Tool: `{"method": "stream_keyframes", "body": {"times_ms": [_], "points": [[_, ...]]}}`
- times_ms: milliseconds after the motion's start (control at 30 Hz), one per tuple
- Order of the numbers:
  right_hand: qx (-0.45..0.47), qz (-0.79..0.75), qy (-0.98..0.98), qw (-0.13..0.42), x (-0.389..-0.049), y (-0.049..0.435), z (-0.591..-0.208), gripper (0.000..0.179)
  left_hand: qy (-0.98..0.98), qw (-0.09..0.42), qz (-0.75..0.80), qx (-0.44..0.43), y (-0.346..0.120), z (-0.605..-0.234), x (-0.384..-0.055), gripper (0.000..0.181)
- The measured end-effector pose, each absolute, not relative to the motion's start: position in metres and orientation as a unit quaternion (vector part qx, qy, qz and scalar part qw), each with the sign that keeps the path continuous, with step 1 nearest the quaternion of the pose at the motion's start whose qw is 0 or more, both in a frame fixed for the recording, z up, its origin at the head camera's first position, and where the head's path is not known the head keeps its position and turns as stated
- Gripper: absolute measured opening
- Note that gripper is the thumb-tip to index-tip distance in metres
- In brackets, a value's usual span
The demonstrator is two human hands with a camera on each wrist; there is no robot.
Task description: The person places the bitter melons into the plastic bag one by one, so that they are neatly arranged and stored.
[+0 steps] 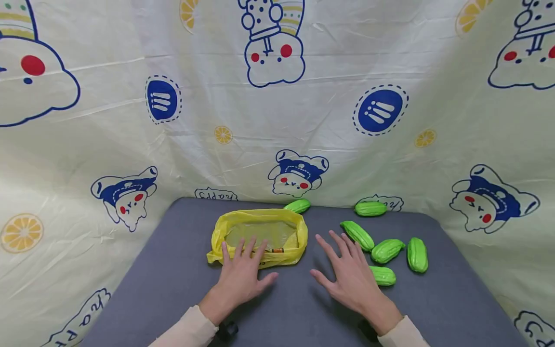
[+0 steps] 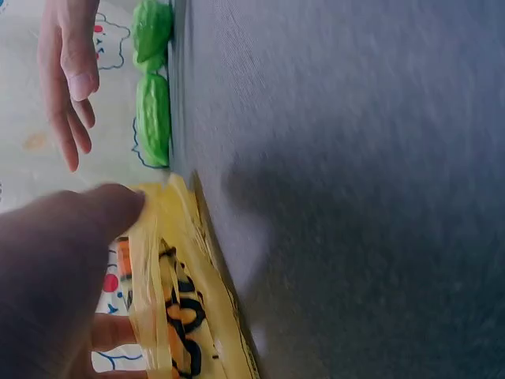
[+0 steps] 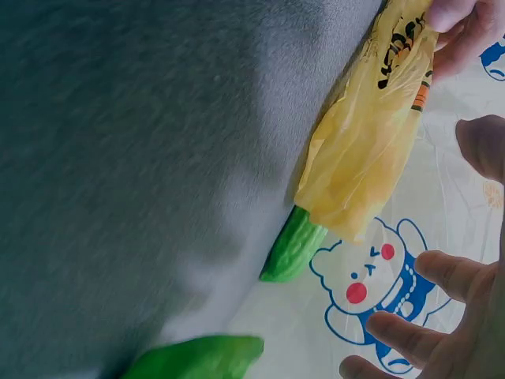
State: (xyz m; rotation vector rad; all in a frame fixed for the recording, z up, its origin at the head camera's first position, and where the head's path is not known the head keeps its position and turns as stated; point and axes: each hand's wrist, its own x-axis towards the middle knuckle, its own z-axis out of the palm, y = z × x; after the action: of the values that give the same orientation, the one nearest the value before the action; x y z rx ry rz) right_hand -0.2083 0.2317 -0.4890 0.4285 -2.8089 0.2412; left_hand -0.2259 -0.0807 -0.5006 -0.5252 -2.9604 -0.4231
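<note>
Cartoon-printed cloth hangs behind the gray table on my feed. I see the left hand at the near side of the yellow bag, its fingers spread over the rim; I can't tell how firmly they touch. The right hand, fingers fanned, hovers beside five green gourds; another gourd lies behind the bag's far right corner.
</note>
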Motion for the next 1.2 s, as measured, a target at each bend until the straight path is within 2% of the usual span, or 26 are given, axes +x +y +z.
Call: {"method": "stream_keyframes", "body": {"times_ms": [200,333,433,800,1200], "points": [[0.17,0.092,-0.973,0.127,-0.218,0.222,-0.493,0.089,-0.968,0.096,-0.13,-0.192,-0.085,-0.505,-0.23,0.06],[0.175,0.101,-0.972,0.116,-0.223,0.215,-0.494,0.088,-0.965,0.106,-0.136,-0.199,-0.084,-0.506,-0.231,0.038],[0.177,0.11,-0.972,0.11,-0.225,0.21,-0.493,0.086,-0.963,0.108,-0.139,-0.205,-0.083,-0.507,-0.231,0.029],[0.155,0.146,-0.975,0.065,-0.226,0.204,-0.491,0.064,-0.952,0.083,-0.169,-0.242,-0.084,-0.506,-0.223,0.017],[0.137,0.224,-0.963,0.065,-0.22,0.205,-0.496,0.047,-0.946,0.054,-0.179,-0.264,-0.086,-0.507,-0.215,0.016]]}}
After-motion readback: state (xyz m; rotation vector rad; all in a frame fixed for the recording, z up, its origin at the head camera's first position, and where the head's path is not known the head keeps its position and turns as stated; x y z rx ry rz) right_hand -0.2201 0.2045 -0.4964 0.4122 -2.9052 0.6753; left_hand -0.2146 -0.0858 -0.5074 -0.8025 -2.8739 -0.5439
